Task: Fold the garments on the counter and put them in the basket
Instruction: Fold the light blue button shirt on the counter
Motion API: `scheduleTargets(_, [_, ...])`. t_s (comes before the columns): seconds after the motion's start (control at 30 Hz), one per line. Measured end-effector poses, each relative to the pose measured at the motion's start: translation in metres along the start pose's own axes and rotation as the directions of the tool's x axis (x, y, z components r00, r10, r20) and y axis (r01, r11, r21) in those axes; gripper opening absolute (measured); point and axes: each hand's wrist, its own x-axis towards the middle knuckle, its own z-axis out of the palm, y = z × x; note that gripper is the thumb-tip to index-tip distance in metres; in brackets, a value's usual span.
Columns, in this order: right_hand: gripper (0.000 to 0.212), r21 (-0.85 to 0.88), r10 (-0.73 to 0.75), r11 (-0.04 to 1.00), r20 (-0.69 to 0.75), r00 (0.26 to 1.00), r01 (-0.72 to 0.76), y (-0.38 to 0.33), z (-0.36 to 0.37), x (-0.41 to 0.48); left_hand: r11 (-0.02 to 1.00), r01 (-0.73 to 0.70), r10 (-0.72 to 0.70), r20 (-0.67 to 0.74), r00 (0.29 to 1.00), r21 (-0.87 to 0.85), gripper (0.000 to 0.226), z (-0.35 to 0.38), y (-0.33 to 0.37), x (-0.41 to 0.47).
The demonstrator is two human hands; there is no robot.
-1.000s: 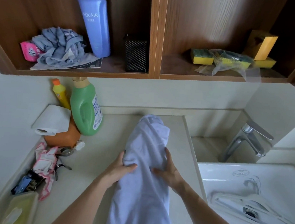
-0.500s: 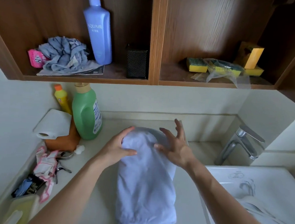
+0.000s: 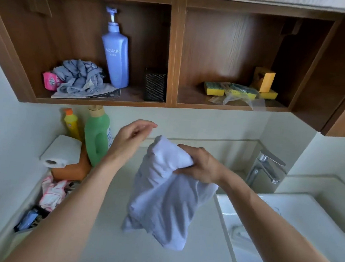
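The counter point(image 3: 105, 239) stretches to the right of the green bottle point(image 3: 96, 137). Over it, right of the bottle and nearer the camera, hangs the folded white garment point(image 3: 162, 202); whether its lower end touches the counter cannot be told. The right hand point(image 3: 202, 166) grips the garment's bunched top, its fingers point(image 3: 186, 148) curled over the cloth and the thumb pinching beneath. The left hand point(image 3: 129, 142) is raised just right of the bottle, apart from the garment, its fingers point(image 3: 145, 126) loosely bent and holding nothing. Above the bottle, a blue pump bottle point(image 3: 115, 58) stands on the wooden shelf point(image 3: 99, 102).
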Motion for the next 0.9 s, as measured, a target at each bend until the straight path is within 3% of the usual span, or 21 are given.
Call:
scheduleTargets(0.03, [0.035,0.078,-0.011,0.997,0.001,1.0,0.011,-0.001,-0.009,-0.007,0.997,0.056,-0.055,0.031,0.998,-0.049,0.036,-0.002,-0.001,-0.004])
scheduleTargets(0.1, [0.034,0.261,0.018,0.965,-0.01,1.0,-0.015,-0.007,-0.032,-0.023,0.96,0.246,-0.208,0.244,0.947,-0.135,0.058,0.006,-0.004,-0.016])
scheduleTargets(0.17, [0.033,0.37,0.065,0.928,-0.04,0.997,-0.046,-0.01,-0.054,-0.038,0.885,0.431,-0.341,0.389,0.856,-0.174,0.06,0.025,-0.001,-0.031])
scheduleTargets(0.27, [0.031,0.509,0.158,0.856,-0.088,0.984,-0.092,-0.003,-0.079,-0.063,0.853,0.509,-0.435,0.382,0.815,-0.113,0.055,0.057,0.005,-0.05])
scheduleTargets(0.33, [0.031,0.548,0.248,0.824,-0.113,0.962,-0.148,0.008,-0.089,-0.082,0.777,0.569,-0.431,0.43,0.793,-0.269,0.057,0.072,0.001,-0.058])
scheduleTargets(0.37, [0.031,0.561,0.305,0.806,-0.118,0.945,-0.19,0.018,-0.092,-0.093,0.694,0.638,-0.448,0.492,0.746,-0.336,0.063,0.083,0.002,-0.06])
scheduleTargets(0.47, [0.043,0.492,0.48,0.797,-0.166,0.861,-0.349,0.046,-0.094,-0.124,0.515,0.726,-0.428,0.597,0.679,-0.456,0.084,0.106,0.006,-0.069])
scheduleTargets(0.57, [0.047,0.254,0.604,0.797,-0.313,0.733,-0.548,0.062,-0.093,-0.17,0.298,0.772,-0.25,0.735,0.631,-0.561,0.101,0.129,0.005,-0.079])
scheduleTargets(0.67, [0.04,0.186,0.654,0.73,-0.467,0.594,-0.658,0.058,-0.088,-0.222,0.168,0.848,-0.291,0.797,0.529,-0.502,0.108,0.156,0.0,-0.086])
scheduleTargets(0.73, [0.045,0.184,0.667,0.686,-0.546,0.507,-0.704,0.051,-0.08,-0.254,0.218,0.844,-0.35,0.768,0.537,-0.49,0.098,0.181,-0.001,-0.099])
scheduleTargets(0.83, [0.048,0.175,0.685,0.591,-0.624,0.376,-0.787,0.035,-0.066,-0.311,0.455,0.835,-0.343,0.804,0.486,-0.31,0.075,0.226,0.001,-0.124])
scheduleTargets(0.9, [0.047,0.187,0.701,0.518,-0.651,0.289,-0.835,0.019,-0.059,-0.353,0.619,0.771,-0.353,0.825,0.442,-0.148,0.081,0.26,-0.006,-0.145])
